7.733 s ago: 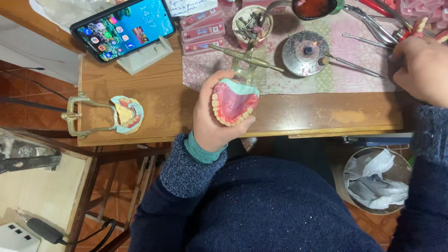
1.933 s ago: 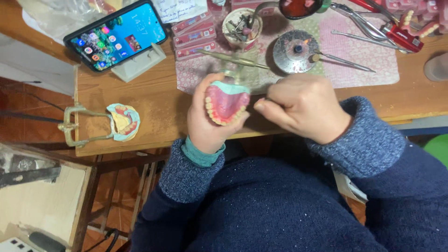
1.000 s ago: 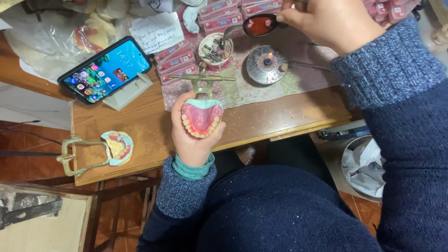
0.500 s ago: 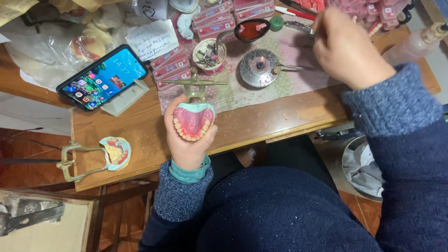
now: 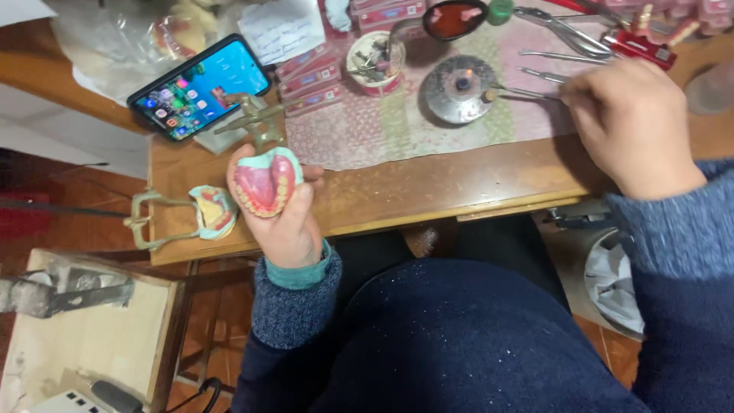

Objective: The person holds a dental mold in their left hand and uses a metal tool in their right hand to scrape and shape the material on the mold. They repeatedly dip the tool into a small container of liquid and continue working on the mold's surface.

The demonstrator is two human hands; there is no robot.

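My left hand grips a pink wax denture model with a row of teeth, set on a pale green base and a brass articulator frame. It is held up over the front edge of the wooden table. My right hand is at the right of the table, fingers closed on a thin metal instrument. The tip of that instrument rests at the small flame of a round metal burner.
A second denture model in a brass frame lies at the table's left edge. A lit phone, small red boxes, a cup of burs, a dark red dish and pliers crowd the back. A bin stands below right.
My right hand came down from the back of the table and brought the instrument's tip to the burner flame. My left hand still holds the denture model, shifted slightly left.
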